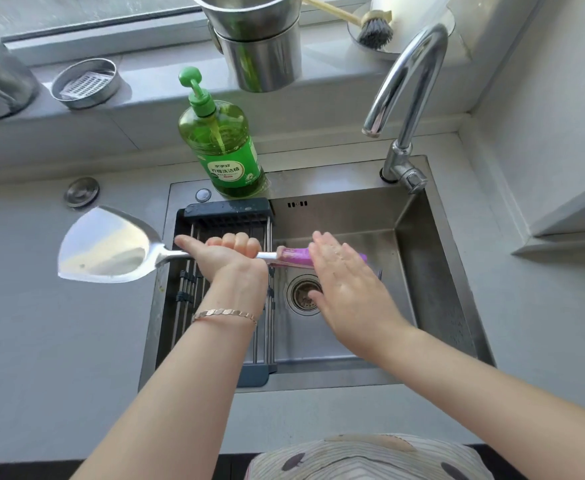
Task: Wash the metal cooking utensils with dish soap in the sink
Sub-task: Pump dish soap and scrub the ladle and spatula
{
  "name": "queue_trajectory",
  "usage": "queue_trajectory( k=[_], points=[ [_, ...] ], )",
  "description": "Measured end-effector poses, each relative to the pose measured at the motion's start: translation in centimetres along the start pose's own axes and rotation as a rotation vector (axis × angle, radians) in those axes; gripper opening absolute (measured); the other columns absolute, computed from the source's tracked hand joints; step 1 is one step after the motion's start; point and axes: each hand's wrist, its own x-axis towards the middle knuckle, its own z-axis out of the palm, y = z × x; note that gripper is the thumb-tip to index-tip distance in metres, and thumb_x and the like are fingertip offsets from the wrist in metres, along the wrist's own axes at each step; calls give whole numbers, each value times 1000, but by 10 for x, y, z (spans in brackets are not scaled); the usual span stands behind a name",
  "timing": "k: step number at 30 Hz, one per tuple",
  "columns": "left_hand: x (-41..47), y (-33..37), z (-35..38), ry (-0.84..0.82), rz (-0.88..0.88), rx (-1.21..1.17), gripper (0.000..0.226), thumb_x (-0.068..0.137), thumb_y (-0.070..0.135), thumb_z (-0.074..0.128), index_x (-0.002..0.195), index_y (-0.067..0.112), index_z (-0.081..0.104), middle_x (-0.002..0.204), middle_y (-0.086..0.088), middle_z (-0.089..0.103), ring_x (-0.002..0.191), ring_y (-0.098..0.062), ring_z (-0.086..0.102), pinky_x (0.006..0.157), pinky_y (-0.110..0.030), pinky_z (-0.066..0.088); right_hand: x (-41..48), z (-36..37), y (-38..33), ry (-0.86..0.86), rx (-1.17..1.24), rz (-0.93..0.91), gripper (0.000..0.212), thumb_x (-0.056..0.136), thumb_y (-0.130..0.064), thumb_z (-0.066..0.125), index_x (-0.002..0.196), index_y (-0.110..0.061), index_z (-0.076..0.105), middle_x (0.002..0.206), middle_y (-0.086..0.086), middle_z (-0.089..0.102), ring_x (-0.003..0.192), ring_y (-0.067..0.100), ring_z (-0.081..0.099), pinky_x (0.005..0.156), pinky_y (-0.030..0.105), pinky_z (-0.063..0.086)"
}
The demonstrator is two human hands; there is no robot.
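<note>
The left hand [228, 252] curls its fingers [241, 242] round the shaft of a metal spatula [107, 247], held level: blade over the desk [41, 306], purple grip [293, 254] over the sink [422, 237]. The right hand [350, 285] is flat, fingers straight, across that grip. A green soap bottle [220, 147] stands on the sink's back rim.

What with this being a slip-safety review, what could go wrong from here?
The spatula's blade hangs over the counter, outside the sink, so water may drip there. Only the left hand grips the handle; the right hand lies open and looks wet, so the spatula might slip. A swing could knock the soap bottle.
</note>
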Motion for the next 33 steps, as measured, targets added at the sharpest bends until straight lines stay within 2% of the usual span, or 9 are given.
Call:
queue_trajectory(
  k=[9, 12, 14, 16, 20, 23, 26, 28, 33],
  points=[
    [2, 8, 1, -9, 16, -15, 61, 94, 54, 37, 48, 18, 18, 35, 6, 17, 30, -11, 13, 34, -16, 10, -6, 0, 16, 24, 5, -87, 55, 86, -27, 37, 131, 4, 45, 135, 20, 50, 125, 30, 50, 109, 38, 32],
    [-5, -5, -1, -38, -19, 28, 59, 95, 50, 39, 49, 19, 19, 34, 6, 17, 28, -10, 13, 34, -15, 9, 13, -4, 2, 33, 69, 21, 53, 82, -35, 36, 111, 0, 63, 105, 15, 69, 97, 31, 67, 79, 41, 55],
    [-8, -7, -1, -49, -44, 40, 59, 95, 49, 41, 49, 19, 19, 34, 6, 17, 28, -10, 12, 34, -15, 8, 26, -18, -2, -77, 116, 85, 46, 88, -45, 37, 97, -10, 65, 83, 4, 67, 77, 26, 66, 61, 31, 51],
    [-8, -6, -2, -61, -56, 28, 59, 96, 47, 41, 49, 18, 18, 34, 6, 16, 27, -10, 12, 33, -15, 8, 31, -29, 10, -339, 174, 219, 49, 89, -58, 38, 89, -14, 61, 77, 0, 60, 76, 23, 59, 60, 31, 38],
    [-9, -5, -5, -104, -60, 51, 59, 96, 45, 41, 49, 19, 18, 35, 7, 17, 28, -9, 12, 31, -17, 9, 28, -37, 32, -625, 889, 473, 46, 90, -52, 46, 63, -16, 55, 58, -1, 56, 40, 8, 40, 45, 22, 33],
    [-7, -4, -5, -135, -71, 27, 60, 97, 45, 39, 48, 18, 18, 34, 7, 16, 27, -9, 12, 30, -16, 9, 16, -35, 47, -752, 1526, 671, 32, 92, -38, 44, 83, -10, 58, 59, -1, 52, 33, 1, 26, 38, 12, 20],
    [-5, -3, -5, -123, -77, -2, 61, 97, 45, 39, 46, 18, 19, 34, 6, 16, 27, -9, 13, 31, -15, 9, 4, -38, 56, -728, 1828, 740, 30, 88, -28, 45, 104, -7, 59, 68, 0, 60, 40, 0, 34, 42, 9, 29],
    [-3, -4, -5, -101, -78, -23, 61, 97, 46, 38, 47, 18, 19, 34, 6, 17, 27, -10, 13, 32, -15, 9, 2, -39, 54, -609, 1686, 712, 23, 94, -22, 45, 105, -11, 62, 72, 1, 62, 43, 1, 40, 47, 12, 33],
    [-11, -19, -8, -86, -77, 59, 58, 97, 47, 38, 50, 18, 19, 35, 6, 17, 27, -10, 14, 32, -14, 10, 17, -44, 33, -428, 381, 256, 38, 93, -48, 41, 105, -17, 58, 90, -1, 63, 81, 13, 58, 69, 30, 42]
  ],
)
